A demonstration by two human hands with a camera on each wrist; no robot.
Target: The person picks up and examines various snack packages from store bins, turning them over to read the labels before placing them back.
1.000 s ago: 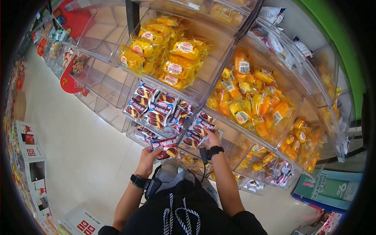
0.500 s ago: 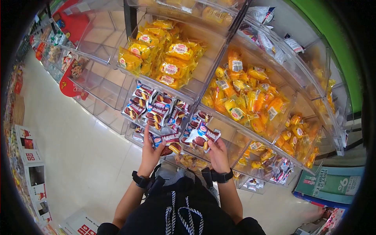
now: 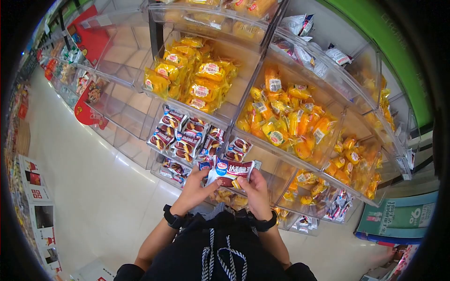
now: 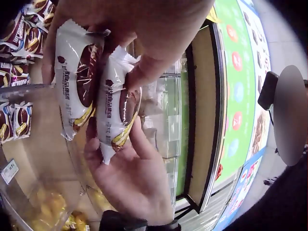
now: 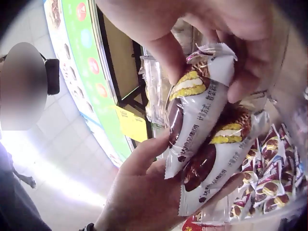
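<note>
Left hand (image 3: 193, 189) and right hand (image 3: 257, 193), yours: close together, pinching two wrapped cakes (image 3: 229, 171) before clear bins (image 3: 243, 70). Bin contents: yellow packets (image 3: 202, 89), upper left; orange-and-yellow packets (image 3: 302, 122), right; maroon-and-white packets (image 3: 185, 140), below the yellow.

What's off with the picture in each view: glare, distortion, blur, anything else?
Head view: dark rim, shelves bowed by the lens, glare on the floor. Left wrist view: dark corners, grey oval hiding part of the right side, small print on the held packs slightly soft. Right wrist view: washed-out glare low on the left, another grey oval above.
</note>
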